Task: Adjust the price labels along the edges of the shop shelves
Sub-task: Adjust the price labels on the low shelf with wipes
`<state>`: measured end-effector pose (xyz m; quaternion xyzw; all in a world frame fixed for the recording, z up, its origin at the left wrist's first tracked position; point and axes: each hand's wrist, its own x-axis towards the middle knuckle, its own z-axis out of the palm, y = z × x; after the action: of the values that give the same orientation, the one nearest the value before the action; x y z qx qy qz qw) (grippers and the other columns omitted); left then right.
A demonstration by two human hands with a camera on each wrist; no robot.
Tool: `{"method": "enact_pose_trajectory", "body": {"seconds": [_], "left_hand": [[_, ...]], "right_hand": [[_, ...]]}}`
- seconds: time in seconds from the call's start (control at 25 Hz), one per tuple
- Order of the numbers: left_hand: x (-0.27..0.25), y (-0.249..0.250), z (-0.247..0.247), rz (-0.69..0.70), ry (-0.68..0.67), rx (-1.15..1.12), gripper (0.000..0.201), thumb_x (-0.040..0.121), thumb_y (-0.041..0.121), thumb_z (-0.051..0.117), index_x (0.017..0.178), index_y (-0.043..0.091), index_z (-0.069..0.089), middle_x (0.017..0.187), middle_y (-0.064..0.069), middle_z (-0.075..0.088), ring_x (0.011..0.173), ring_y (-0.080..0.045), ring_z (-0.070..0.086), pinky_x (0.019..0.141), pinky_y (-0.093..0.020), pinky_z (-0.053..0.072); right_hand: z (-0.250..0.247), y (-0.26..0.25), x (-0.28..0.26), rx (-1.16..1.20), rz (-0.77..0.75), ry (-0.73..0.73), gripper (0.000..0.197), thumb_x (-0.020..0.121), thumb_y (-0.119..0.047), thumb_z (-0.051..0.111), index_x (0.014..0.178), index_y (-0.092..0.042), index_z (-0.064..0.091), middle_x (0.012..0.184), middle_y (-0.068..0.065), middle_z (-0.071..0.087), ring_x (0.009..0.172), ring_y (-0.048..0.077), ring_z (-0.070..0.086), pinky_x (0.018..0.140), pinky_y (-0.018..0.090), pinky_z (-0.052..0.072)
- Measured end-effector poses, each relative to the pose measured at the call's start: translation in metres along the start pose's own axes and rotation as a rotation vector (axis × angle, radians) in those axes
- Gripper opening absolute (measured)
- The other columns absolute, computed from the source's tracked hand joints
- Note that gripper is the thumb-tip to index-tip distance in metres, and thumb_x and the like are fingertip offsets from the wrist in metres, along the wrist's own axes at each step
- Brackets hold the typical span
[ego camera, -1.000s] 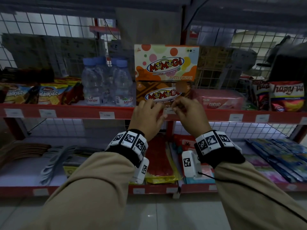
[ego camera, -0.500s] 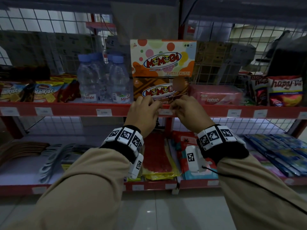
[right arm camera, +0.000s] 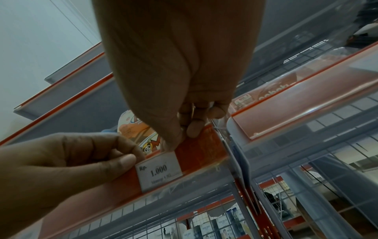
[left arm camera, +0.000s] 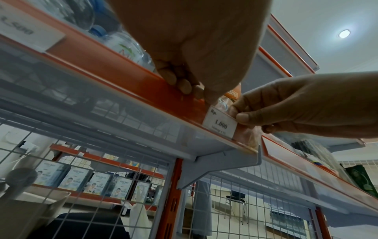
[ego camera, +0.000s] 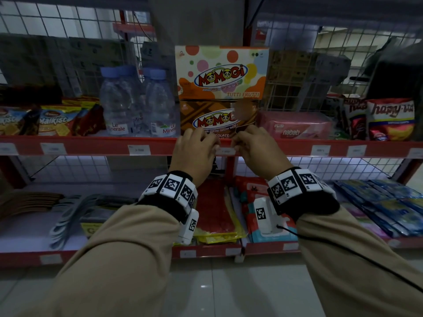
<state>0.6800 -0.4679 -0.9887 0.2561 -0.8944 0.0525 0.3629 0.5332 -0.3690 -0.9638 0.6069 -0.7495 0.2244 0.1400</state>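
Head view: both hands at the small white paper price label (ego camera: pixel 225 151) on the red shelf edge strip (ego camera: pixel 91 146), just below the brown Momogi box (ego camera: pixel 217 120).

I've got my left hand (ego camera: pixel 194 154) curled with thumb and fingertips on the label's left end, right hand (ego camera: pixel 254 152) pinching its right end by the strip's end. It's marked 1.000, sitting behind the clear plastic cover. I'd judge it featherlight, thin and easily creased, likely slick in the channel, so I'd hold the side edges and slide gently, not tug.

Pale tiled floor (ego camera: pixel 206 289), round ceiling light (left arm camera: pixel 344 33)
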Motion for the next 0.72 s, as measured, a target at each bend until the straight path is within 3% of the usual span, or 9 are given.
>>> {"method": "enact_pose_trajectory", "body": {"seconds": [0.28, 0.48, 0.6, 0.72], "left_hand": [[0.0, 0.002, 0.001, -0.024, 0.031, -0.028, 0.018, 0.095, 0.026, 0.05, 0.102, 0.016, 0.064, 0.1, -0.005, 0.055, 0.096, -0.026, 0.045, 0.08, -0.035, 0.033], [-0.007, 0.001, 0.004, -0.023, 0.134, -0.086, 0.015, 0.088, 0.017, 0.058, 0.103, 0.013, 0.062, 0.1, -0.007, 0.054, 0.095, -0.026, 0.047, 0.081, -0.036, 0.039], [-0.018, 0.006, 0.01, -0.02, 0.179, -0.055, 0.025, 0.083, 0.017, 0.062, 0.107, 0.01, 0.061, 0.105, -0.01, 0.053, 0.101, -0.028, 0.047, 0.084, -0.037, 0.041], [-0.029, 0.008, 0.02, -0.037, 0.159, 0.036, 0.046, 0.079, 0.023, 0.064, 0.123, 0.011, 0.055, 0.123, -0.011, 0.05, 0.115, -0.03, 0.042, 0.094, -0.04, 0.038]], "right_hand": [[0.003, -0.002, -0.008, 0.051, 0.003, 0.094, 0.022, 0.09, -0.016, 0.055, 0.113, -0.017, 0.055, 0.113, 0.005, 0.056, 0.102, 0.027, 0.045, 0.086, 0.046, 0.041], [0.011, 0.0, -0.018, 0.021, -0.01, 0.246, 0.026, 0.086, -0.008, 0.056, 0.109, -0.015, 0.064, 0.108, 0.007, 0.055, 0.102, 0.029, 0.044, 0.085, 0.045, 0.041], [0.021, 0.005, -0.027, 0.091, -0.054, 0.353, 0.033, 0.084, -0.002, 0.056, 0.114, -0.01, 0.064, 0.11, 0.011, 0.057, 0.104, 0.029, 0.047, 0.087, 0.043, 0.044], [0.036, 0.009, -0.041, 0.133, -0.084, 0.456, 0.033, 0.083, 0.0, 0.059, 0.115, -0.005, 0.063, 0.115, 0.012, 0.058, 0.107, 0.028, 0.049, 0.092, 0.032, 0.042]]}}
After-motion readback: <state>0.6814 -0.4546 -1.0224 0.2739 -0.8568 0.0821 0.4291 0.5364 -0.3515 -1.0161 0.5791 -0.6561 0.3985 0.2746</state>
